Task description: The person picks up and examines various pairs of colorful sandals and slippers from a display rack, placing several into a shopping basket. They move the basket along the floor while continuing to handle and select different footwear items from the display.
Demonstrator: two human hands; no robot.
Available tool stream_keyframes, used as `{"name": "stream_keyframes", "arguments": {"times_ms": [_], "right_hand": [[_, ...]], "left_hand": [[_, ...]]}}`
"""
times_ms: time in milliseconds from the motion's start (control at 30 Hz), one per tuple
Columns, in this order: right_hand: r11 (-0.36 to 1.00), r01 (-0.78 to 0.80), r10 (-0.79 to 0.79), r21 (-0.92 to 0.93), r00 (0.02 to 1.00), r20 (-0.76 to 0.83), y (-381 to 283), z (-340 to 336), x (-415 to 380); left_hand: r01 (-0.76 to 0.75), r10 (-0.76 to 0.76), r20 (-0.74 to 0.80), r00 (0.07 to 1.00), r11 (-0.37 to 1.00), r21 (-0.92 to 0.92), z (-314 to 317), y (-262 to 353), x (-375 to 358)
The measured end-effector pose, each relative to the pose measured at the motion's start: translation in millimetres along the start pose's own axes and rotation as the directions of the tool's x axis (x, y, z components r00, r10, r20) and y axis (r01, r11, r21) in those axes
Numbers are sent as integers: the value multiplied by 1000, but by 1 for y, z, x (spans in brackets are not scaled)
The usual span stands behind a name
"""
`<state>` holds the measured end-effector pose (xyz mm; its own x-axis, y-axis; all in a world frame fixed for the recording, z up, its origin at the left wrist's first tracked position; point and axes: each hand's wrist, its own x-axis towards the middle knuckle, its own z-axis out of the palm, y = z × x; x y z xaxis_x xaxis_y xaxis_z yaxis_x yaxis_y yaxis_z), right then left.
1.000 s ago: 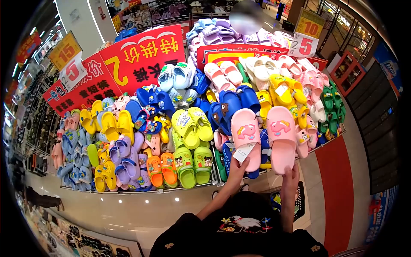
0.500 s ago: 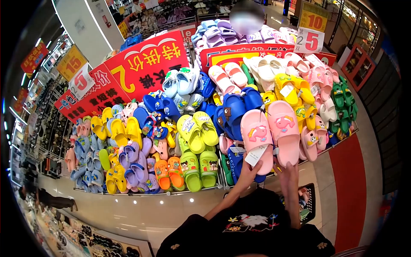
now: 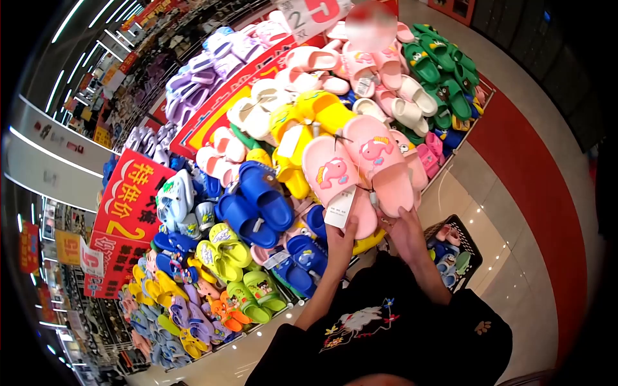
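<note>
A pair of pink slippers [image 3: 390,182] with a pink cartoon animal on each strap is held up before me, soles toward the display. My left hand [image 3: 338,243] is closed at the heel of the left slipper, its thumb by a white paper tag [image 3: 339,207] that hangs over the footbed. My right hand [image 3: 407,230] grips the heel of the other slipper. Behind the pair lie yellow slippers [image 3: 325,110] and blue slippers [image 3: 265,196]. Some fingers of both hands are hidden under the soles.
Piled children's slippers and clogs cover the display, with green slippers [image 3: 444,67] at the far right and lime clogs [image 3: 256,297] at the near left. Red price signs [image 3: 133,193] stand among them. A black basket [image 3: 468,248] holding footwear is on the floor to my right.
The view has turned right and tilted, so the display now slants across the picture. Both hands still hold the pink slippers, and the basket shows more fully.
</note>
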<state>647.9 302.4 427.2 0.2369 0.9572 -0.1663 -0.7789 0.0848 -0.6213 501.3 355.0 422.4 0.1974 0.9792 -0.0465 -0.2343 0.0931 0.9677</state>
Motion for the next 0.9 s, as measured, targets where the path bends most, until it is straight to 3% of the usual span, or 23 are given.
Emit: {"name": "stream_keyframes", "arguments": {"times_ms": [133,233,300,367,400,500,567,633,700,767,833,900], "right_hand": [[998,39,-37,44,999,-38,-49,-19,43],[998,62,-61,23,997,-42,-80,-32,92],[996,88,-88,-3,996,-34,-95,-41,133],[992,119,-119,-29,993,5,-114,-40,182],[990,140,-140,-5,989,39,-122,-35,207],[974,204,-219,97,959,182,-145,-22,288],[962,269,-274,53,937,217,-157,-9,346],[991,97,-118,91,955,272,-160,-29,412],[992,90,-108,84,964,242,-152,-49,430],[997,58,-48,-53,984,173,-153,-56,398],[988,77,-56,-136,986,155,-153,-76,355],[968,140,-135,-206,990,38,-152,-94,297]], "left_hand": [[43,-41,72,997,999,-21,57,-4,49],[-52,54,117,992,999,-15,94,-6,101],[-34,55,157,986,990,-135,117,-1,143],[-3,20,160,987,995,-104,134,9,188],[-70,106,183,977,978,-194,140,4,218],[-71,129,258,957,973,-220,153,26,300],[52,-11,236,972,985,-167,161,45,336],[149,-131,274,953,988,-46,150,33,369],[79,-128,286,950,981,176,148,23,360],[40,-105,218,970,958,283,150,8,323],[-113,-29,389,921,935,336,149,4,266],[-133,-93,457,885,889,439,152,6,199]]}}
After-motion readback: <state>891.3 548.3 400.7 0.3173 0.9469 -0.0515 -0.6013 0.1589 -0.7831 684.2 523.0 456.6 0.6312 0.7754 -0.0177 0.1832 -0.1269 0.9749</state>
